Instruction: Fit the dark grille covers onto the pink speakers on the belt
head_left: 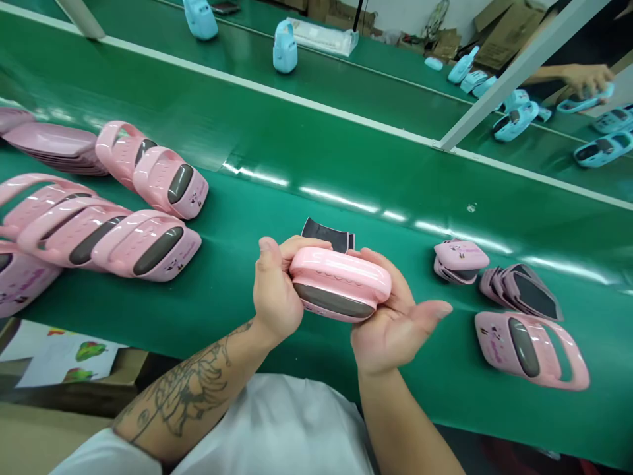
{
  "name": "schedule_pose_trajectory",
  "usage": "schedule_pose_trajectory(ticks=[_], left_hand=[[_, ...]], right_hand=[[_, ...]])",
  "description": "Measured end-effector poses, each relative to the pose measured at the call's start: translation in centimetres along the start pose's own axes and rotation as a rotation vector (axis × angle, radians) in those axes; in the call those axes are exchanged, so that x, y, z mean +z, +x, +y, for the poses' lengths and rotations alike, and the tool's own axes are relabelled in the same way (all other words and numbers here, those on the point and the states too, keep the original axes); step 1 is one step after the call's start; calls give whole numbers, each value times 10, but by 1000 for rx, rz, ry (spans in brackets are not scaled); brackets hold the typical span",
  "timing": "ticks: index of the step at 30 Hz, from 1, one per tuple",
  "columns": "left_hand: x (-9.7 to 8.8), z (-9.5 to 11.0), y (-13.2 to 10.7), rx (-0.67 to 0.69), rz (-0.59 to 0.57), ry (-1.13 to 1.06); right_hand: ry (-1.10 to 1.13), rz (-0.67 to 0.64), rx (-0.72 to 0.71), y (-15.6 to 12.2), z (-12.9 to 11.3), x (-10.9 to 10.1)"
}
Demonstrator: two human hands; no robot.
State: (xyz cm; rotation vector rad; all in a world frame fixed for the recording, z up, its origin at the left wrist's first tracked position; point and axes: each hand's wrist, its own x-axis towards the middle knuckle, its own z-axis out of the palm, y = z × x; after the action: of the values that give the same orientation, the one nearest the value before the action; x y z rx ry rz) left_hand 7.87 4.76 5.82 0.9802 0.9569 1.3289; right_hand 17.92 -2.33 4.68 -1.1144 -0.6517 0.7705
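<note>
Left hand (279,290) and right hand (390,330) clamped on pink shell (341,284) between them, thumbs spread, shell was over bench (227,264), dark pieces (324,234) lay just beyond, other pink shells (158,249) sat either side, blue shells (285,51) stood farther off, co-worker's hand (587,78) gripped one.

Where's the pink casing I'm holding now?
Head view: the pink casing is between your left hand and right hand, just below centre, in front of the dark pieces.

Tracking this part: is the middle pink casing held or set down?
Held: the pink casing sits between the left hand and the right hand, touching both.
</note>
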Motion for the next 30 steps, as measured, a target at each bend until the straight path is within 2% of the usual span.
schedule_pose_trajectory(ticks=[4,6,8,10,12,14,17,19,22,26,30], left_hand=[[0,3,-10,-59,-1,-29],[-5,4,-16,-97,-75,-53],[-13,3,-20,-58,-238,-23],[-21,-1,-20,64,-457,66],[-26,-8,-18,187,-641,133],[-25,-17,-16,253,-732,145],[-16,-22,-16,234,-685,110],[-10,-21,-18,144,-597,63],[-6,-14,-20,-43,-480,-8],[-7,-5,-14,-188,-367,-83],[-9,0,-2,-366,-378,-218]], right_hand=[[0,46,-73,-4,7,-3],[24,101,-59,2,10,-6],[108,181,24,12,10,-10],[231,228,161,21,7,-14],[332,211,327,28,3,-16],[380,166,473,31,-1,-17],[390,182,559,31,-6,-15],[385,213,616,29,-12,-13],[369,192,722,24,-26,-11],[339,127,703,12,-42,-12],[287,59,611,0,-48,-14]])
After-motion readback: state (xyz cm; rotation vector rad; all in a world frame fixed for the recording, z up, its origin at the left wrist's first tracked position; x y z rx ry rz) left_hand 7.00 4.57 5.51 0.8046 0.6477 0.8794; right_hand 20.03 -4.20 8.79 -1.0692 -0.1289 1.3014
